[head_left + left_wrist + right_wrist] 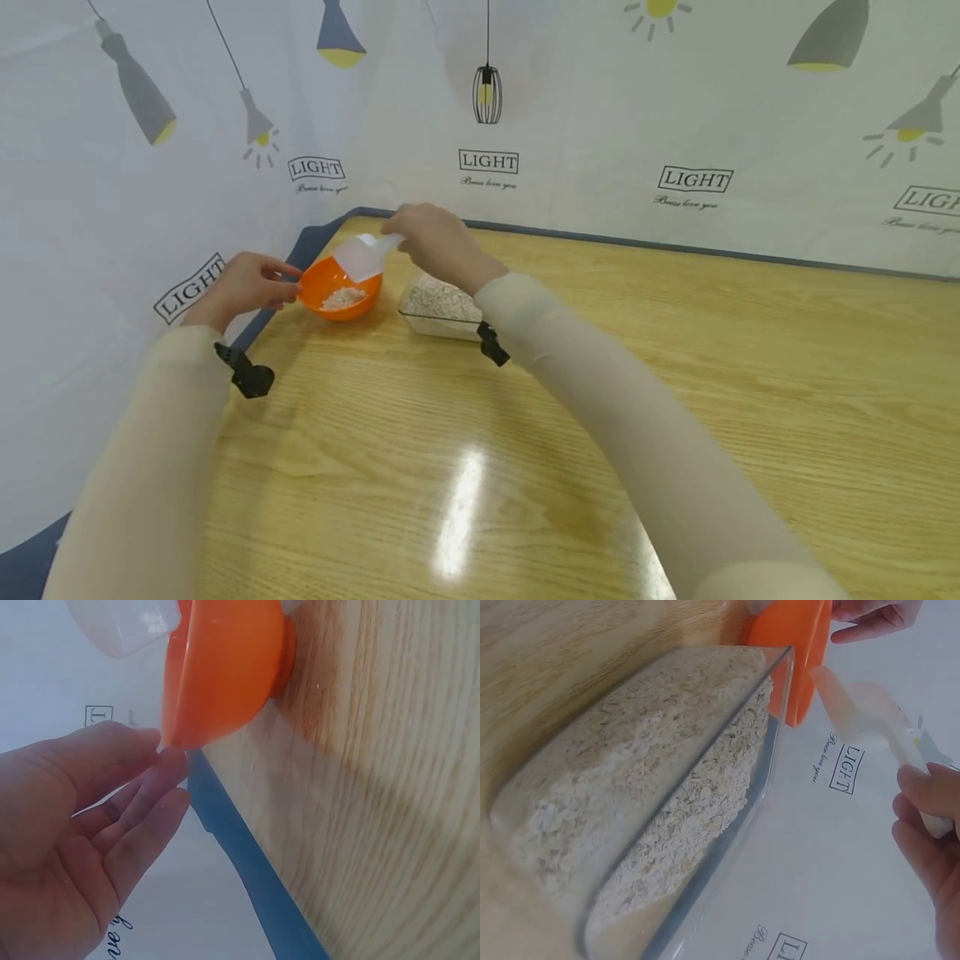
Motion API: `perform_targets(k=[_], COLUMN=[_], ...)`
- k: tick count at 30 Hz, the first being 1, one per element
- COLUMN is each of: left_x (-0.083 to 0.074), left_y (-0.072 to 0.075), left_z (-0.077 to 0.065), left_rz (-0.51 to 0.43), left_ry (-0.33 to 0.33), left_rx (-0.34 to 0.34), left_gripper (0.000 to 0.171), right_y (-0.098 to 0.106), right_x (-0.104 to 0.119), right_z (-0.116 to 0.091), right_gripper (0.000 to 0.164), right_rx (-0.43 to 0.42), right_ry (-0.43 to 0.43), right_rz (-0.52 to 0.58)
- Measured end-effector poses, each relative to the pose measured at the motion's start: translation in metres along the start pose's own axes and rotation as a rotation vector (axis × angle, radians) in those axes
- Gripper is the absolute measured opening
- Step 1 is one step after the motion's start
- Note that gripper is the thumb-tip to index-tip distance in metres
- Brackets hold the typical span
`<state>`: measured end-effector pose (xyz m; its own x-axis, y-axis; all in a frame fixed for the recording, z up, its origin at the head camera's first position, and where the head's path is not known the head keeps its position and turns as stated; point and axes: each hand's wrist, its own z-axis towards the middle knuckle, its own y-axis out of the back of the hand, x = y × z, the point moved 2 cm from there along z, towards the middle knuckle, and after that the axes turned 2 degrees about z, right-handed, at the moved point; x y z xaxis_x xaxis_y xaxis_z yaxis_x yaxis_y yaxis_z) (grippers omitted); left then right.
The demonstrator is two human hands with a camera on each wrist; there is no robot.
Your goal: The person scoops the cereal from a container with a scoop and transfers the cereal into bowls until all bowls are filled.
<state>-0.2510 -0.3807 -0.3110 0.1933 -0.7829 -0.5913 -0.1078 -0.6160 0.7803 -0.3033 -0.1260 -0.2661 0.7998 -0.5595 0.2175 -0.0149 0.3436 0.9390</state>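
An orange bowl (318, 283) stands on the table near its far left corner, with a small heap of oat flakes (343, 297) inside. My left hand (243, 287) pinches the bowl's left rim between thumb and fingertips; the left wrist view shows this hand (97, 810) at the rim from the side. In my right hand (442, 242) is the handle of a translucent white scoop (360, 257), tilted over the bowl. The right wrist view shows the scoop (870, 716) above the bowl's edge, with fingers and thumb round its handle.
To the right of the bowl is a clear rectangular container (442, 328) of oat flakes, below my right wrist. A printed white curtain (585, 167) borders the wooden table (360, 467) at the back and left.
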Motion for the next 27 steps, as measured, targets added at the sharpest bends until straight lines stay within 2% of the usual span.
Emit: perform_targets(k=[6,11,18,23,27], left_x=[-0.003,-0.013,-0.039,-0.06,-0.076], left_y=[0.004,0.007,0.003,-0.006,-0.016], left_z=[-0.004,-0.01,-0.012,-0.013,-0.014], left_rz=[0.007,0.028,0.049,0.056,0.036], left_ry=[-0.042,-0.089,-0.151,-0.194,-0.259], left_rx=[-0.023,-0.061,-0.078,-0.057,-0.042], left_gripper=[0.042,0.042,0.041,0.038,0.036], right_y=[0.01,0.02,0.036,0.048,0.055], right_x=[-0.007,-0.013,-0.024,-0.031,-0.038], right_z=[-0.01,-0.016,-0.031,-0.044,-0.054], right_gripper=[0.03,0.029,0.028,0.03,0.031], right_rx=[-0.044,-0.052,-0.044,0.017,0.061], right_ry=[-0.017,0.005,0.023,-0.016,-0.056], right_rz=[0.071,0.083,0.091,0.087,0.104])
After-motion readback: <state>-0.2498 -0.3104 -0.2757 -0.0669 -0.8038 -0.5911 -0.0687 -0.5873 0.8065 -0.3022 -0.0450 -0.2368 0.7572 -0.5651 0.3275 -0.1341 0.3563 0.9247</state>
